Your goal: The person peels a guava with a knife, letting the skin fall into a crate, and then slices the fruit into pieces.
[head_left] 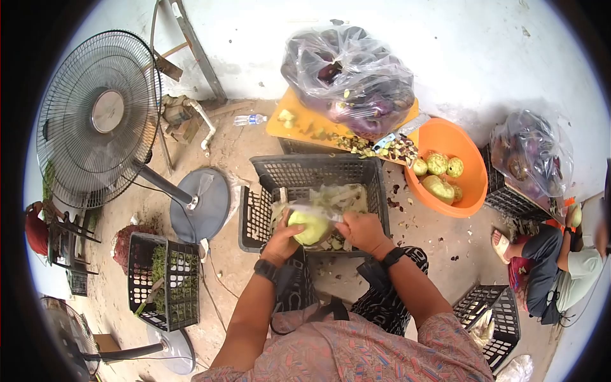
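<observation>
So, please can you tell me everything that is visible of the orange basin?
The orange basin is round, deep and open, smooth and slightly shiny like plastic, with a plain rim. It sits right of the orange-yellow board, whose edge meets or overlaps its rim; I cannot tell whether they touch. A black crate is close on its other side. Inside, low down, lie at least five pale green rounded vegetables. No hand touches it.

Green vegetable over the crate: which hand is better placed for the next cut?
Right, I'd judge: the right hand grips what looks like a blurred blade across the green vegetable, while the left hand is busy steadying it.
</observation>
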